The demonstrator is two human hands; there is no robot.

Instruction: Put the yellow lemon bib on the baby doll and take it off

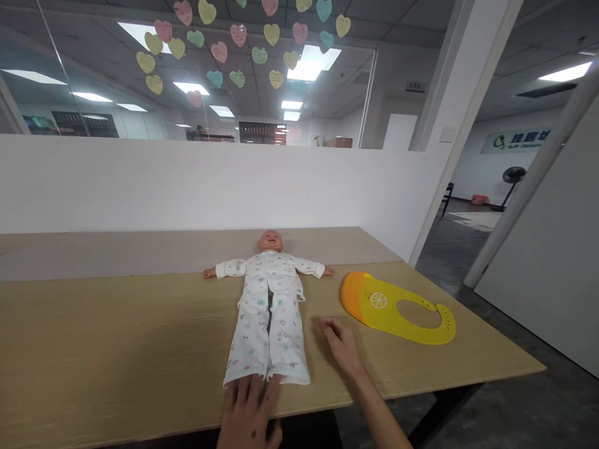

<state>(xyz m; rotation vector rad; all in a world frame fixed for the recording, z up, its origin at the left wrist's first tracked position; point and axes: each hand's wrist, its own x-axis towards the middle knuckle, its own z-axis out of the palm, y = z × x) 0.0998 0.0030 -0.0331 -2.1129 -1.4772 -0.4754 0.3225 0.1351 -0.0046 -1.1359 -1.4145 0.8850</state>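
**A:** Setting?

**B:** Office interior. A white partition wall [187,187] runs behind a long wooden worktop [93,349]. Paper hearts [238,35] hang high above it, and a pedestal fan [513,176] stands well off to the right, beyond a white pillar [461,81].

**A:** And on the worktop?

**B:** A baby doll [270,241] lies on its back near the middle, head toward the far edge, feet just short of the near edge, arms spread wide. It wears white printed pyjamas [269,312]. A yellow silicone bib [388,305] lies flat to its right, apart from the doll, with a lemon-slice motif [379,300] on it.

**A:** Why laid out like that?

**B:** My reading: flat and spread, the doll keeps the pyjama front open to both hands. The bib, lying flat at the doll's side, sits within easy reach of the right hand.

**A:** Hands?

**B:** Left hand [248,415] open, fingers spread, resting on the pyjama cuffs at the near edge; no grip that I can see. Right hand [340,343] open, fingers lightly curled, low over the worktop between doll and bib, holding nothing and touching neither.
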